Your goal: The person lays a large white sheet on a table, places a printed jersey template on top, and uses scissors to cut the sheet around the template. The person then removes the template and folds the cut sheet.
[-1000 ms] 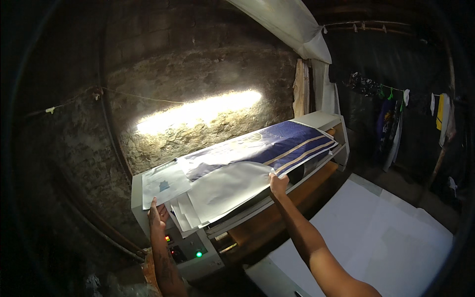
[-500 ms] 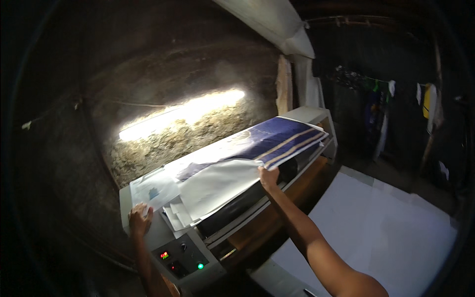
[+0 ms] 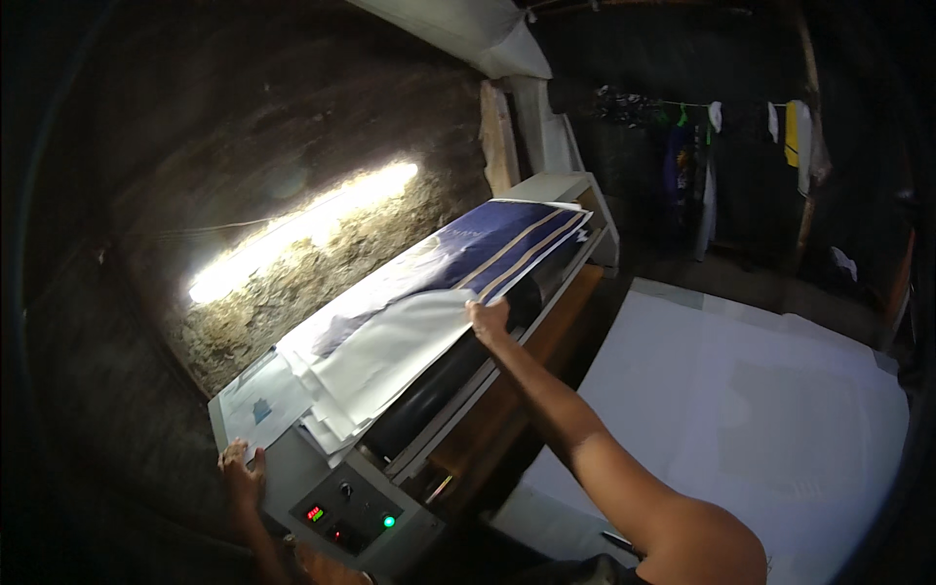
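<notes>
Glaring tube light (image 3: 304, 231), dim surroundings

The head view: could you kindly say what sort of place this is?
Probably a fabric-printing workshop: a long roller machine with a lit control panel, a navy printed sheet on top, and hanging cloths.

Bare left hand (image 3: 241, 473), bare right hand (image 3: 490, 320), bare right upper arm (image 3: 682, 522), dark clothing (image 3: 595, 570)

Holds the edge of a blue, gold-striped sheet (image 3: 517, 242) on a machine (image 3: 283, 478) with the right hand (image 3: 488, 318); has the left hand (image 3: 242, 470) at the machine's end, beside a paper (image 3: 278, 392).
</notes>
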